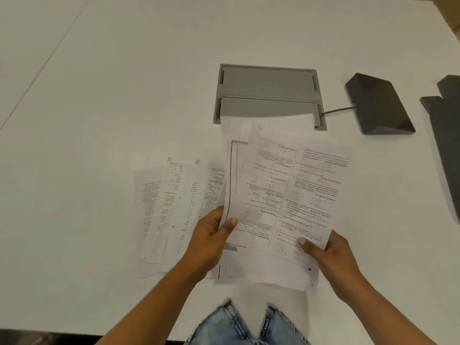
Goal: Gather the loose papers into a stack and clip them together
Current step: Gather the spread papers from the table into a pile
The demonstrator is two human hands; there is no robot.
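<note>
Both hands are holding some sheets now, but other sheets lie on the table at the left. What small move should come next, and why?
Probably the left hand should let go and reach for the fanned sheets on the table, while the right hand keeps the held sheets. Those sheets lie loose and spread, so the stack is not complete. No clip is visible.

Jeans label [265, 325] seems to read "DNMX"; printed papers [286, 195] are too blurred to read.

The held sheets [281, 195] hide the grey floor box's [267, 83] near edge; print blurred, dark object [445, 135] cropped right
</note>
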